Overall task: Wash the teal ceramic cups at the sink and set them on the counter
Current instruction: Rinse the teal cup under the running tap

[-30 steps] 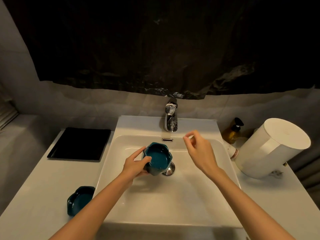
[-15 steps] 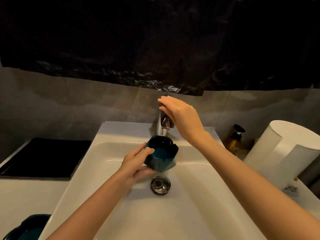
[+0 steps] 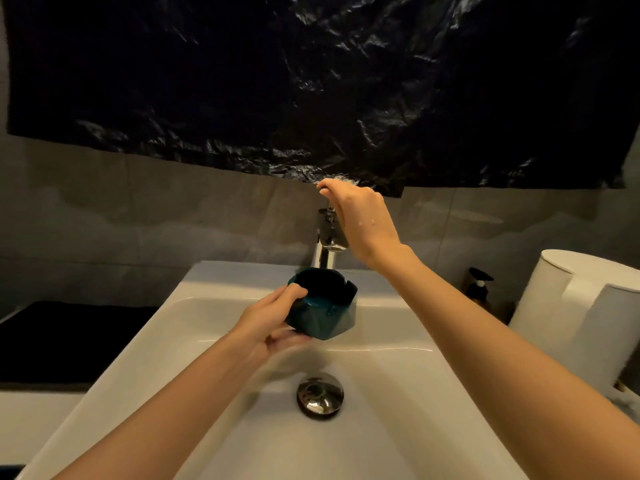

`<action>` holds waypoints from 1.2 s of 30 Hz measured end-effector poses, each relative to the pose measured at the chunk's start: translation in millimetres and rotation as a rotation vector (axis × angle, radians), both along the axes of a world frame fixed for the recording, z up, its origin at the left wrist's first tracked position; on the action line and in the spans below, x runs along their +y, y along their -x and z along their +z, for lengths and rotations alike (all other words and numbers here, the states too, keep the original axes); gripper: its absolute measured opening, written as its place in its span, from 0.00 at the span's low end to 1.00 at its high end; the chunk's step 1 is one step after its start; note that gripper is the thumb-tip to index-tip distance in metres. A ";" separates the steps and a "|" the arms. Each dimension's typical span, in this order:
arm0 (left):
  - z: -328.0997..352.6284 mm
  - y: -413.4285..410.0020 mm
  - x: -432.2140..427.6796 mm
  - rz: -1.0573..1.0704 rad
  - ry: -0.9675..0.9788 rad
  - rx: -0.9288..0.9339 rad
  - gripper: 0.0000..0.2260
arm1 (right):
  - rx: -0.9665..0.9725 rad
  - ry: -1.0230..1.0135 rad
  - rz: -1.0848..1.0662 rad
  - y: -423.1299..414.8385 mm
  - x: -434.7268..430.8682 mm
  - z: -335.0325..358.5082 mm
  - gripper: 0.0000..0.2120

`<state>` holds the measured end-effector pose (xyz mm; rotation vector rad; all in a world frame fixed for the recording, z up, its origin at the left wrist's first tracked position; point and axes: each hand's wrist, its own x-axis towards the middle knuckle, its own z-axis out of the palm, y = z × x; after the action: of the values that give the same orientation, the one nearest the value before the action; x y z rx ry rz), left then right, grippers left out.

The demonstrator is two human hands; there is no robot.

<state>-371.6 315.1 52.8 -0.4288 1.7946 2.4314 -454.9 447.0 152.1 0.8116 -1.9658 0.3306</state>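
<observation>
Subject item: one teal cup, glazed, with faceted sides and a notched rim, sits at centre frame. It is held in the air above the white sink, directly below the spout of the chrome tap. It is tilted, with its dark opening turned up and to the left.

Left hand: grasps the cup at its left side. The thumb hooks over the rim and the fingers curl beneath the base. Motion blur softens the lower edge of this hand.

Right hand: arches over the top of the tap, back of the hand towards the camera, with water drops on the skin. The fingers on the far side are hidden, so I cannot tell whether they close on the lever or only rest on it.

Surroundings: a chrome drain plug lies in the basin floor, below the cup in the frame. A crinkled black plastic sheet covers the upper half of the frame, above a grey tiled wall. A black tray lies on the counter at left. A dark pump bottle stands at right beside a white jug.

Markings: any print on the bottle or jug is too dim and too small to read.
</observation>
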 end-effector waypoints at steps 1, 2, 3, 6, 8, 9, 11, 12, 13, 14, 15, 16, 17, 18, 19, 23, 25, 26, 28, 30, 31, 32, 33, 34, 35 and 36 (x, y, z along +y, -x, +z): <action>-0.2 0.3 -0.3 0.005 0.005 0.004 0.06 | -0.005 0.017 -0.001 -0.1 0.2 0.1 0.13; -0.2 0.3 -0.8 0.011 0.010 0.011 0.06 | -0.016 0.033 0.005 -0.7 0.5 0.5 0.14; 0.0 -0.3 -1.1 0.011 0.014 0.018 0.06 | -0.044 0.053 0.017 -1.3 1.3 1.2 0.14; 2.0 -5.6 -0.4 -0.018 0.019 0.034 0.04 | -0.257 0.096 0.054 -6.3 3.4 2.3 0.17; 3.0 -10.3 0.5 -0.029 0.017 0.029 0.04 | -0.392 0.156 0.090 -18.1 5.0 -0.3 0.20; 2.6 -12.3 0.9 -0.030 0.015 0.031 0.04 | -0.414 0.206 0.098 -26.0 7.6 -4.7 0.20; 2.1 -15.5 1.6 -0.046 0.025 0.051 0.06 | -0.377 0.340 0.086 -47.0 17.9 -19.2 0.18; 1.0 -16.1 1.7 -0.048 0.047 0.067 0.08 | -0.359 0.394 0.064 -58.5 24.7 -28.8 0.16; -1.0 -16.7 1.6 -0.040 0.070 0.087 0.11 | -0.363 0.412 0.035 -70.5 31.3 -38.3 0.14; -3.6 -17.1 1.6 -0.026 0.091 0.108 0.14 | -0.403 0.380 0.003 -82.4 37.2 -47.8 0.14; -5.6 -17.5 1.9 -0.013 0.112 0.129 0.17 | -0.472 0.283 -0.030 -93.5 41.6 -56.6 0.14; -7.0 -17.9 2.3 -0.002 0.136 0.149 0.20 | -0.543 0.122 -0.063 -103.2 44.2 -65.7 0.16; -8.0 -18.2 2.9 0.006 0.158 0.164 0.21 | -0.595 -0.062 -0.084 -109.0 45.2 -75.6 0.18; -7.8 -19.5 3.7 0.011 0.176 0.174 0.22 | -0.622 -0.221 -0.087 -113.5 44.6 -83.7 0.19; -7.2 -19.5 4.3 0.013 0.191 0.182 0.22 | -0.626 -0.327 -0.079 -114.2 42.6 -91.0 0.20; -3.8 -17.9 2.0 -0.028 0.247 0.211 0.21 | -0.611 -0.436 -0.029 -98.2 32.4 -103.3 0.26; -3.7 -16.5 -1.4 -0.057 0.261 0.225 0.21 | -0.443 -0.578 -0.110 -85.8 30.5 -106.7 0.33; -4.2 -14.8 -3.0 -0.061 0.274 0.232 0.21 | -0.358 -0.633 -0.158 -81.6 30.4 -108.1 0.35; -5.3 -11.3 -5.3 -0.054 0.298 0.241 0.20 | -0.268 -0.652 -0.203 -79.8 31.1 -110.8 0.35; -7.5 -7.4 -6.8 -0.059 0.309 0.235 0.20 | -0.265 -0.588 -0.134 -81.2 28.9 -115.3 0.33; -8.7 -5.7 -7.8 -0.070 0.307 0.225 0.21 | -0.287 -0.558 -0.072 -83.3 26.9 -116.6 0.31; -9.7 -4.7 -8.4 -0.085 0.301 0.215 0.21 | -0.297 -0.551 -0.024 -83.4 25.4 -117.3 0.30; -10.2 -4.4 -8.5 -0.102 0.304 0.213 0.21 | -0.294 -0.566 -0.015 -80.6 25.9 -118.0 0.30; -10.0 -4.2 -8.3 -0.118 0.314 0.217 0.21 | -0.278 -0.588 -0.052 -79.1 26.8 -117.0 0.31; -9.6 -3.8 -8.1 -0.122 0.323 0.222 0.21 | -0.260 -0.601 -0.116 -78.8 27.8 -115.5 0.33; -8.8 -3.2 -7.5 -0.112 0.325 0.225 0.20 | -0.251 -0.609 -0.173 -80.5 28.4 -113.8 0.33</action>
<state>-368.4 307.6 44.0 -0.0729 2.2501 2.1914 -374.4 475.4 38.3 1.0009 -2.3951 -0.3039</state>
